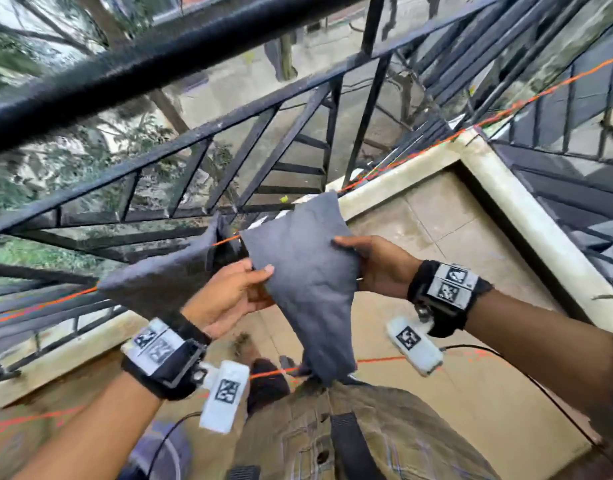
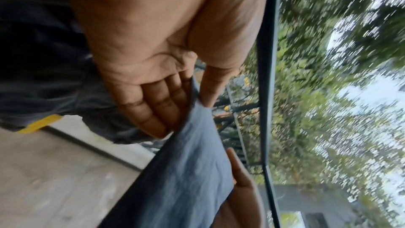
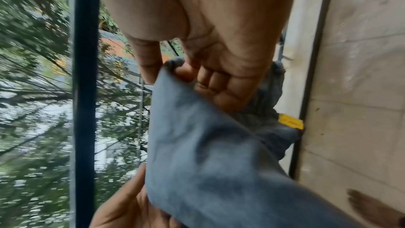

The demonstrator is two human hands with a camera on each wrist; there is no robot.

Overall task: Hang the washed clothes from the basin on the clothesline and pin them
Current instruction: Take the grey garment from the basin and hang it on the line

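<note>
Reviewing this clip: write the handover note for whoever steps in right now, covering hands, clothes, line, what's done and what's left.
Left hand: pinches the left edge of the grey cloth.
Right hand: grips its right edge.
The cloth is held spread between both hands at the orange clothesline; whether it rests over the line is unclear. Another grey piece already hangs on the line to the left.
No pegs or basin identifiable.
Left: settle the cloth over the line, pin it, fetch the rest.
</note>
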